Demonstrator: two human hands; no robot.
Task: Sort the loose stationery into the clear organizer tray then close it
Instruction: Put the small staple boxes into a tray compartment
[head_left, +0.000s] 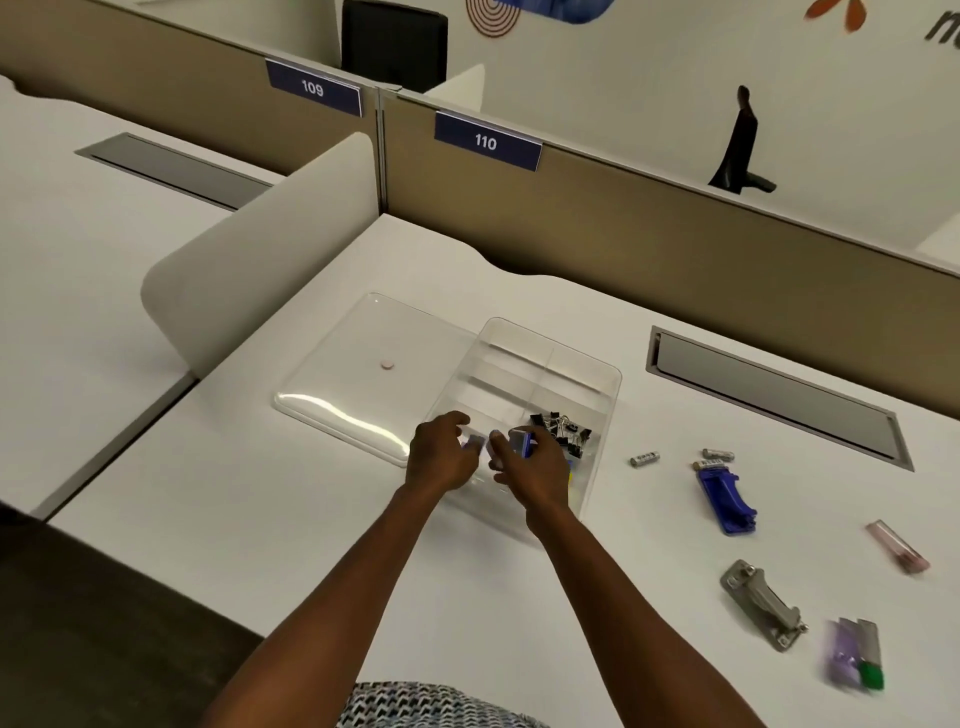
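Hovering over the near end of the clear organizer tray (602, 410), both hands work close together. The right hand (530, 467) pinches a small blue-and-grey item (521, 441), fingers curled round it; the left hand (439, 457) curls on a smaller bluish piece (474, 442), too blurred to identify. Just beyond the right fingertips, black binder clips (561, 431) fill 1 compartment. Such pieces look light, rigid and smooth, best held by their flat sides. Left of both grips lies the clear lid (358, 364): thin, slippery, likely flexible, so 2 hands at opposite edges suit it.
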